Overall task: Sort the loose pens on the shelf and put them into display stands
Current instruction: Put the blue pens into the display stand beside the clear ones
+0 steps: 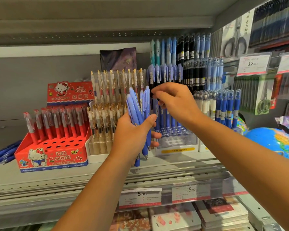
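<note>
At left on the shelf (57, 180), red cartoon-cat stand (52, 157): holds red pens (57, 124) in the far rows, shows open holes in the near rows. Just right of it, clear stand (98, 145): packed with gold-clip pens (107, 100) in two tiers. Further right, tiered blue stand (175, 140): carries blue and dark pens on the upper tiers, open sockets along the near row.

Grips a bunch of periwinkle pens (138, 110) in the left hand (132, 135), fingers and thumb wrapped round the barrels, tips down, in front of the join between clear stand and tiered blue stand. At the blue stand's middle tier, right hand (175, 100), fingers curled; cannot tell whether pinching a pen there.

At the far left edge of the shelf, loose blue pens (2, 155) lying flat beside the red stand. At the right end, globe (274, 142) crowding the blue stand's side. Open strip of shelf along the near lip, in front of all three stands; price labels (140, 196) under that lip.
</note>
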`<action>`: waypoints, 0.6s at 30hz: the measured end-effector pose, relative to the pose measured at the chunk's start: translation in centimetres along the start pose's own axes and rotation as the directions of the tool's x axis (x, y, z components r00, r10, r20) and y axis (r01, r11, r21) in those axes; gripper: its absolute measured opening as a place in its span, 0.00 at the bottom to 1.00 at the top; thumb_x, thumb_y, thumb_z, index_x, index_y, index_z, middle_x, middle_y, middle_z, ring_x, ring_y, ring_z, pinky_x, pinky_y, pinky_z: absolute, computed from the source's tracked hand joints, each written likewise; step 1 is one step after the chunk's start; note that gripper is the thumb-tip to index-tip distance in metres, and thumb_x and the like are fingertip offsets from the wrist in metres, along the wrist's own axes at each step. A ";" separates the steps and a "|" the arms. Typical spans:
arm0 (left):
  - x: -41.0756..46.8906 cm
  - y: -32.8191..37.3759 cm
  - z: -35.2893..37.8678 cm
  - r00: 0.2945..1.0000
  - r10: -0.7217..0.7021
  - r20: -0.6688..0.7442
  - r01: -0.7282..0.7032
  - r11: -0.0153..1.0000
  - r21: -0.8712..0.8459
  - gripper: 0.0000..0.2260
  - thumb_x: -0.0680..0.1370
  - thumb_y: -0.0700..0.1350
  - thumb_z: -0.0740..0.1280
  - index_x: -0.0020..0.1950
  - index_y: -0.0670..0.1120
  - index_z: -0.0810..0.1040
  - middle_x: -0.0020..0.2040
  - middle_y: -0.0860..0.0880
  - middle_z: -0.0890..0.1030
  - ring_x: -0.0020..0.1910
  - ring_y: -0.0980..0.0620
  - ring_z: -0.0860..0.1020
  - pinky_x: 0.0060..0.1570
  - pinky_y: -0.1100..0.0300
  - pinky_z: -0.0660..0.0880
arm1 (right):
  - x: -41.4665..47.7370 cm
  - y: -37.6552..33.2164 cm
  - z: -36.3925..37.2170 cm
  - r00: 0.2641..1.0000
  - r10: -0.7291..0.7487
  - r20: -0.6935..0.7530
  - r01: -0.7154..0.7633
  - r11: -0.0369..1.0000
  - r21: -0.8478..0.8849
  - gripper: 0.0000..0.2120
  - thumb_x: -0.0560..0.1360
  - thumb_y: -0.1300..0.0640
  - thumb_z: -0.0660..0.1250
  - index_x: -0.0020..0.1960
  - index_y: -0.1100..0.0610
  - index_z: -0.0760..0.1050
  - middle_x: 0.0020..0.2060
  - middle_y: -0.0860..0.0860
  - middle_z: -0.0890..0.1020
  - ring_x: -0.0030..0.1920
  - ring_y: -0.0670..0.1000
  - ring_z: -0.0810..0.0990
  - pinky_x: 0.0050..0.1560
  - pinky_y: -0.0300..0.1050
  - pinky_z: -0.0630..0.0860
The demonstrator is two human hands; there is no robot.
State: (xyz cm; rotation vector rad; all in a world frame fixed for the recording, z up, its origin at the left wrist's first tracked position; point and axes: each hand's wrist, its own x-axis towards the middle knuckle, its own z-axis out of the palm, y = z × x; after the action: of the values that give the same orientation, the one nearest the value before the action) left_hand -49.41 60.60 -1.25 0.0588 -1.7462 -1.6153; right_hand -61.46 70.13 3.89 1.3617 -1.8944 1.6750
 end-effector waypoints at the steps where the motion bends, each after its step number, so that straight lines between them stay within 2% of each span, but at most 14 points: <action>1: 0.0 0.0 0.0 1.000 0.003 0.007 -0.003 1.000 0.007 0.09 0.77 0.45 0.71 0.56 0.51 0.76 0.37 0.52 0.84 0.33 0.44 0.84 0.30 0.51 0.81 | -0.3 -0.4 0.0 0.998 0.033 0.046 -0.039 0.991 0.131 0.05 0.78 0.58 0.66 0.51 0.55 0.81 0.40 0.48 0.84 0.37 0.45 0.80 0.38 0.41 0.78; 2: 0.0 0.1 -0.1 1.000 0.006 0.018 -0.006 1.000 0.014 0.09 0.77 0.46 0.71 0.55 0.53 0.76 0.37 0.54 0.84 0.34 0.45 0.84 0.30 0.52 0.81 | -0.5 -0.8 0.1 0.995 0.049 0.082 -0.065 0.976 0.210 0.05 0.78 0.56 0.68 0.50 0.56 0.80 0.40 0.50 0.84 0.37 0.46 0.81 0.37 0.43 0.79; 4: -0.2 0.3 0.1 0.999 0.002 0.051 -0.003 1.000 0.016 0.11 0.73 0.50 0.72 0.53 0.56 0.76 0.39 0.55 0.84 0.34 0.45 0.84 0.30 0.52 0.81 | -0.9 -1.1 0.1 0.993 0.056 0.108 -0.080 0.969 0.236 0.08 0.75 0.55 0.73 0.51 0.57 0.80 0.42 0.55 0.84 0.36 0.47 0.82 0.36 0.42 0.80; 7: -0.3 0.5 0.2 0.998 -0.018 0.067 0.018 1.000 -0.006 0.15 0.68 0.54 0.72 0.53 0.55 0.77 0.41 0.51 0.84 0.34 0.44 0.84 0.31 0.51 0.82 | -1.2 -1.3 0.2 0.993 0.057 0.105 -0.082 0.965 0.247 0.11 0.71 0.59 0.76 0.51 0.58 0.79 0.39 0.55 0.83 0.34 0.47 0.82 0.34 0.40 0.79; 11: -0.3 0.4 0.2 1.000 -0.014 0.028 0.014 1.000 -0.013 0.06 0.78 0.48 0.68 0.54 0.51 0.77 0.38 0.51 0.84 0.33 0.47 0.84 0.30 0.54 0.81 | -1.1 -1.0 -0.2 0.990 0.096 0.099 -0.121 0.949 0.292 0.07 0.73 0.62 0.74 0.50 0.58 0.79 0.38 0.55 0.82 0.34 0.48 0.82 0.35 0.44 0.81; 14: -0.4 0.5 0.2 1.000 -0.011 0.007 0.011 0.999 0.032 0.04 0.81 0.46 0.65 0.50 0.46 0.75 0.28 0.54 0.81 0.27 0.54 0.82 0.25 0.62 0.78 | -1.0 -0.8 -0.6 0.988 0.134 0.073 -0.151 0.932 0.329 0.05 0.75 0.63 0.71 0.51 0.61 0.80 0.41 0.58 0.83 0.36 0.49 0.82 0.36 0.44 0.80; 16: -0.4 0.5 0.2 0.999 -0.041 0.005 0.040 0.999 0.025 0.06 0.82 0.47 0.63 0.49 0.44 0.75 0.25 0.52 0.79 0.29 0.53 0.83 0.26 0.60 0.79 | -0.8 -0.7 -0.9 0.987 0.155 0.037 -0.158 0.921 0.355 0.07 0.76 0.64 0.69 0.53 0.61 0.80 0.43 0.57 0.85 0.38 0.51 0.83 0.37 0.44 0.80; 18: -0.3 0.6 0.2 0.997 -0.082 -0.005 0.082 0.997 -0.008 0.10 0.82 0.47 0.63 0.49 0.40 0.75 0.26 0.48 0.79 0.33 0.49 0.84 0.28 0.55 0.80 | -0.5 -0.6 -1.2 0.986 0.164 -0.009 -0.148 0.910 0.386 0.07 0.76 0.66 0.67 0.53 0.60 0.79 0.41 0.53 0.85 0.38 0.51 0.84 0.37 0.44 0.81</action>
State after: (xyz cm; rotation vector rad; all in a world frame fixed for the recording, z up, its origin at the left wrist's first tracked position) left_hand -49.00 61.05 -0.83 0.1327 -1.7536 -1.6788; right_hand -61.17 71.49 4.32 1.3180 -1.7519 2.2315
